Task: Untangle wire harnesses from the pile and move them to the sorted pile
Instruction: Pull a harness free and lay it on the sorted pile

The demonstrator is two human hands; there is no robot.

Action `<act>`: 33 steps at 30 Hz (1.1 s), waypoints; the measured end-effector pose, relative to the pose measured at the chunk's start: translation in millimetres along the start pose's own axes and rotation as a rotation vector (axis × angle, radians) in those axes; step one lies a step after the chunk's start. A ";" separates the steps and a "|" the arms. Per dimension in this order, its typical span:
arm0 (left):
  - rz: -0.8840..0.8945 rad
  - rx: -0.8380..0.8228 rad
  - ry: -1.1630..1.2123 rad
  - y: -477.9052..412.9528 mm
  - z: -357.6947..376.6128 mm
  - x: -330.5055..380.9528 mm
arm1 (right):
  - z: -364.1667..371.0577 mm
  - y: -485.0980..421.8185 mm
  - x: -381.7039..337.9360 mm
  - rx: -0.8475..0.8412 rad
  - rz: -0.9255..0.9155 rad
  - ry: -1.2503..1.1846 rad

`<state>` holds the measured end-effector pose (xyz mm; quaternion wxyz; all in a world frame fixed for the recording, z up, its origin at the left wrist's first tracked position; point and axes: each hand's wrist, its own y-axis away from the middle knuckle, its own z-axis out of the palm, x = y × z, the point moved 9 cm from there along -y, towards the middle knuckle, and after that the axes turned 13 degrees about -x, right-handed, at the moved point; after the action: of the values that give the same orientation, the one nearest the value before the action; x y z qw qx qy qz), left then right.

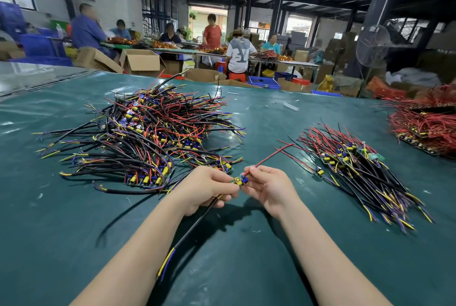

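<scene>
Both hands hold one wire harness (240, 180) above the green table, a small circuit board with yellow and blue parts. My left hand (206, 187) pinches the board's left end, and its black cable with yellow and blue tips runs down past my left forearm. My right hand (267, 188) pinches the right end, where red and black leads rise toward the upper right. The tangled pile (145, 130) of black, red, yellow and blue wires lies to the left. The sorted pile (357, 170), with wires lying parallel, is to the right.
A heap of red wires (427, 123) sits at the far right edge of the green table cover (234, 256). Small wire scraps dot the cover. Beyond the table are cardboard boxes, blue crates, a standing fan (372, 45) and several people at other benches.
</scene>
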<state>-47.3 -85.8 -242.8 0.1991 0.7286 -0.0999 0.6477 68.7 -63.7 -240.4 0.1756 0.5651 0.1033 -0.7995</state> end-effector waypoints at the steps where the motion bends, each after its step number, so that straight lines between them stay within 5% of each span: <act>1: -0.021 -0.003 0.024 -0.1 0.4 -2.3 | 1.0 0.3 0.8 -0.013 0.016 -0.020; 16: -0.124 -0.081 -0.033 -1.5 5.5 -6.6 | -13.3 2.6 5.3 0.130 0.057 -0.098; 33: -0.223 -0.195 -0.085 8.9 2.7 -18.0 | -105.4 25.8 -21.6 0.590 -0.245 -0.376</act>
<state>-50.9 -96.9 -259.3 0.3351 0.7391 -0.0891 0.5775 176.9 -45.5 -255.1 -0.0763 0.4182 -0.0989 -0.8997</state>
